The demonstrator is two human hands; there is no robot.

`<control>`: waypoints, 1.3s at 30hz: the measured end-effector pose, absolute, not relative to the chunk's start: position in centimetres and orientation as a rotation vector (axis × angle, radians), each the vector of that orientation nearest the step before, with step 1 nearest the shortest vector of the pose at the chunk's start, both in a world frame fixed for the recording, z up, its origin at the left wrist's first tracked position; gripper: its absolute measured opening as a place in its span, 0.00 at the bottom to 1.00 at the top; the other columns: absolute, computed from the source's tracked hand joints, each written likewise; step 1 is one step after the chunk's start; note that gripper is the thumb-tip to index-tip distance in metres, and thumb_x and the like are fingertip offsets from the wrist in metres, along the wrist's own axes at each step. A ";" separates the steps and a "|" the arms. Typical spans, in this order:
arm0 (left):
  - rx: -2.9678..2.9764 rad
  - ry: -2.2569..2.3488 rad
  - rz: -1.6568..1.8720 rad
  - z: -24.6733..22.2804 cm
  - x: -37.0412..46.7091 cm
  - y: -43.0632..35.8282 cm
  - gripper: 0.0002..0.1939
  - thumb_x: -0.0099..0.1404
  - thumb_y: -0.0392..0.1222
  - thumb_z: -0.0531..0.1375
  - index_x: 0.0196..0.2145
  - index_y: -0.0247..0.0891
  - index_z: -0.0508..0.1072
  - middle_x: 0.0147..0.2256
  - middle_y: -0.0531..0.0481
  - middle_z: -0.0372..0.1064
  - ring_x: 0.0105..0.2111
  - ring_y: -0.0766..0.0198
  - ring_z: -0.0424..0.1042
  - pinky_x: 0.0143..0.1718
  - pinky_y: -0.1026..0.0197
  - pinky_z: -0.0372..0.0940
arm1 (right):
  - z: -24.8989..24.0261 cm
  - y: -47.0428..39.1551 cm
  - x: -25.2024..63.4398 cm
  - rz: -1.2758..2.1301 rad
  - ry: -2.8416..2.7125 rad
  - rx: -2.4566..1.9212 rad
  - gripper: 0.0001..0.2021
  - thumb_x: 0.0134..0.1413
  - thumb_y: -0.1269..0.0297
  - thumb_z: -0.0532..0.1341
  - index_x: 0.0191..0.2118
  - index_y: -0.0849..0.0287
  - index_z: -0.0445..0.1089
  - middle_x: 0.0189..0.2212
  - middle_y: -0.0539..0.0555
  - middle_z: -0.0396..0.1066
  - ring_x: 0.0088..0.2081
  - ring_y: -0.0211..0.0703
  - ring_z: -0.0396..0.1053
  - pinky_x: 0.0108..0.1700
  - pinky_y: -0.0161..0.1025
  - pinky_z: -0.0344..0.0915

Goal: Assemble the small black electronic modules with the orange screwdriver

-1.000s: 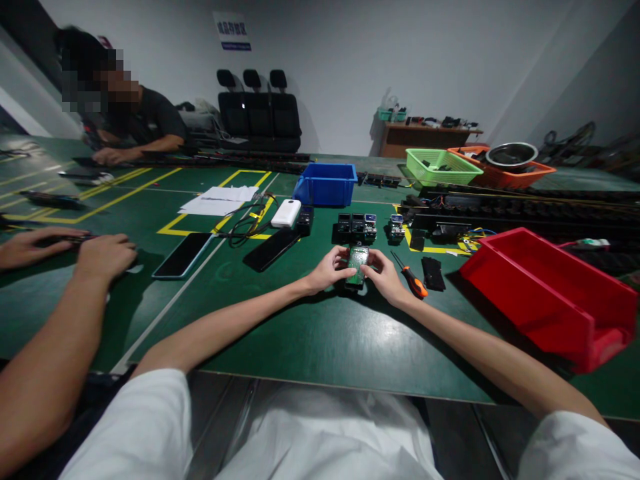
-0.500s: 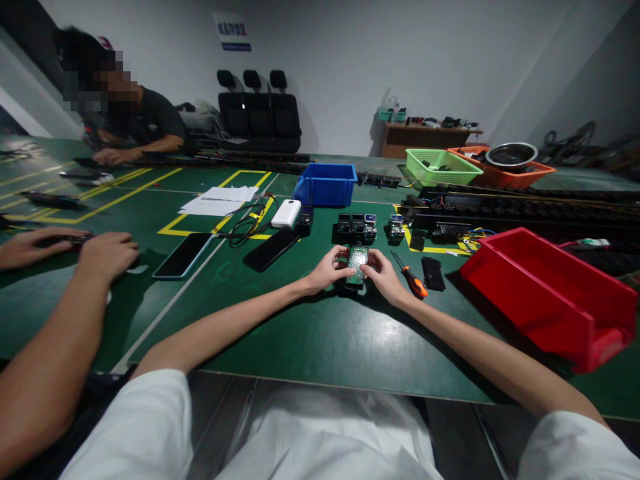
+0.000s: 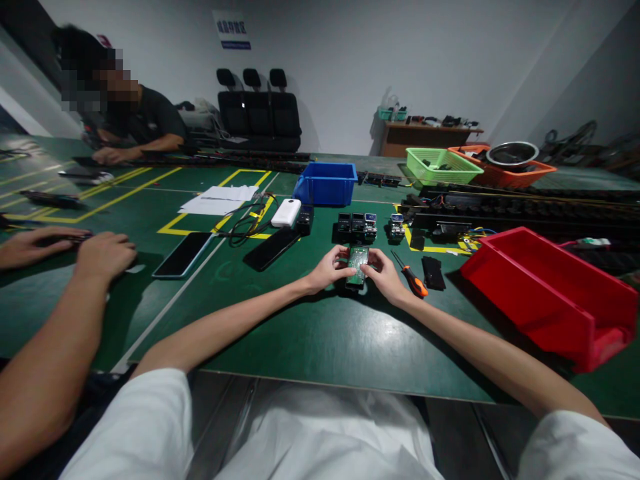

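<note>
A small green circuit board [image 3: 359, 261] on a dark base sits between my two hands, near the middle of the table. My left hand [image 3: 330, 269] grips its left side, the thumb lying across the board's edge. From the right, my right hand [image 3: 383, 273] grips it the same way. Several small black and silver modules [image 3: 357, 227] stand in a row just beyond, with a separate module [image 3: 397, 228] to their right. Beside my right hand lie a screwdriver [image 3: 413, 280] with an orange and black handle and a flat black piece [image 3: 433, 273].
A red bin [image 3: 540, 293] stands at the right, a blue bin [image 3: 327, 185] further back. Two phones [image 3: 184, 255], a white power bank [image 3: 286, 213], cables and papers [image 3: 219, 199] lie left. A co-worker's hands [image 3: 103, 257] work at the left edge; another person sits across the table.
My hands and the circuit board stay almost exactly where they were. The co-worker's hand at the left has shifted very slightly.
</note>
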State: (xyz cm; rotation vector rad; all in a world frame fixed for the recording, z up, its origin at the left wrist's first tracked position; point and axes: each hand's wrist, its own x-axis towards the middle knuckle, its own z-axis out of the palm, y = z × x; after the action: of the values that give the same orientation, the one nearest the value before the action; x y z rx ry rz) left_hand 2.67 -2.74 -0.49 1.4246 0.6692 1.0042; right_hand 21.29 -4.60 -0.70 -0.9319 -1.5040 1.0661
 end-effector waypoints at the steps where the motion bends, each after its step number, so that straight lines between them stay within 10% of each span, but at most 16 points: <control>1: 1.428 0.671 1.003 -0.5 2.7 -2.7 0.28 0.52 0.45 0.70 0.46 0.35 0.64 0.47 0.43 0.66 0.47 0.58 0.69 0.52 0.53 0.64 | -0.7 -4.6 21.3 1.069 -1.502 -0.931 0.17 0.49 0.58 0.65 0.44 0.56 0.65 0.39 0.53 0.71 0.40 0.45 0.69 0.40 0.42 0.68; 39: 1.460 0.663 0.988 -0.5 2.6 -2.6 0.27 0.52 0.43 0.70 0.46 0.34 0.63 0.46 0.44 0.67 0.46 0.60 0.69 0.50 0.55 0.63 | -0.7 -4.7 21.3 0.989 -1.547 -0.932 0.17 0.50 0.59 0.65 0.45 0.57 0.65 0.35 0.51 0.66 0.39 0.43 0.66 0.41 0.40 0.66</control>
State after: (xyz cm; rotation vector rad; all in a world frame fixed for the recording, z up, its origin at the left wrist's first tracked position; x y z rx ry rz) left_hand 2.65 -2.60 -0.55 1.4597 0.6626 0.9884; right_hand 21.34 -4.67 -0.75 -0.9317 -1.5474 0.9890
